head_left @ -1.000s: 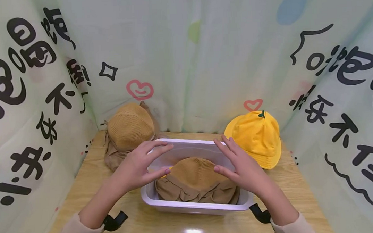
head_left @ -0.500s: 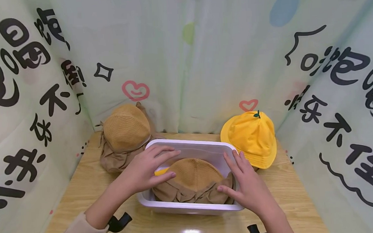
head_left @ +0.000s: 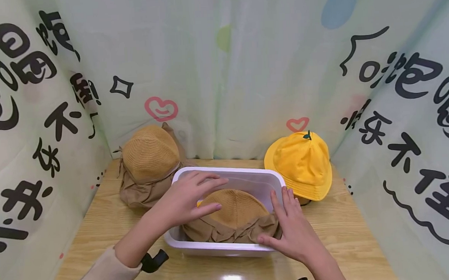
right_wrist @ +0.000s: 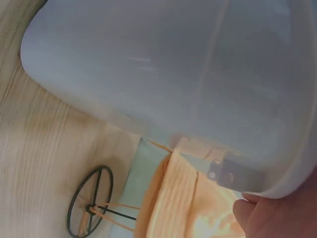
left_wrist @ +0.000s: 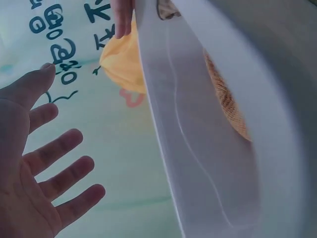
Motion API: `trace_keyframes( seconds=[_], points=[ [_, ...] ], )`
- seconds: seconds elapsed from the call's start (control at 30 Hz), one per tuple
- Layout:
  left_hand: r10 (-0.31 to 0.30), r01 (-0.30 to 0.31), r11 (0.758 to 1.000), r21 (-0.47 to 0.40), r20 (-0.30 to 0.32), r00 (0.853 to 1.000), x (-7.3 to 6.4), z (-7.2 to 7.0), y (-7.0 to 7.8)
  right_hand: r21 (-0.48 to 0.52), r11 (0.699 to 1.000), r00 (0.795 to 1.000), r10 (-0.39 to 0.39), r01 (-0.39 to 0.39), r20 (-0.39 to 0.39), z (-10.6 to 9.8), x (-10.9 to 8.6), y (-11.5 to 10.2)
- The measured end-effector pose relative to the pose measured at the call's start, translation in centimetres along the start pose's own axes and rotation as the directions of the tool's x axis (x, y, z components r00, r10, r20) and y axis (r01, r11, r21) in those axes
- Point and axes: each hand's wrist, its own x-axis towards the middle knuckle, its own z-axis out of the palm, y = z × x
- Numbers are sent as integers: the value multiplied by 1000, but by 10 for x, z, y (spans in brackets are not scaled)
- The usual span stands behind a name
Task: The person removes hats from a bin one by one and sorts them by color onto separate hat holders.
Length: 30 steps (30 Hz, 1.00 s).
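Note:
A white plastic bin [head_left: 229, 250] stands on the table. Inside it lies a tan knitted hat [head_left: 233, 208] with a brown fabric brim, and a bit of yellow [head_left: 199, 203] peeks out beside it. My left hand [head_left: 191, 198] hovers over the bin's left end, fingers spread and holding nothing; the left wrist view shows the same hand [left_wrist: 34, 168] apart from the bin wall. My right hand [head_left: 296, 228] rests along the bin's right rim with its fingers straight. In the right wrist view, part of that hand [right_wrist: 285, 215] lies right at the rim.
Behind the bin at left sits another tan hat [head_left: 150, 155] with brown cloth. A yellow bucket hat [head_left: 301, 166] with a green sprout stands at back right, on a black wire stand [right_wrist: 90, 201]. Printed curtains [head_left: 191, 66] enclose the wooden table [head_left: 349, 243] on three sides.
My right hand has lowered onto the bin's right rim. My left hand has shifted slightly right over the bin. The whole scene has slid a little left in view.

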Motion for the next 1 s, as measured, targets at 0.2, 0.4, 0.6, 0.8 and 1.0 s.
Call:
trace_keyframes(
  seconds=[0.2,0.4,0.6,0.8,1.0],
  points=[
    [5,-6,1000,-6,-33,999,22,-4,2,-24,999,999,37,-37,2,4,-5,0],
    [-28,26,998,-52,-35,999,41,7,3,-61,997,998,46,-48,-31,7,-9,1],
    [-64,64,993,-100,7,998,47,16,1,-6,999,999,39,-39,-13,10,-9,-1],
    [-73,75,989,-125,22,997,49,24,-4,13,999,999,45,-45,-25,9,-7,-1],
    [-127,136,977,-164,66,990,48,31,-12,18,998,998,52,-52,-33,9,-9,0]
  ],
)
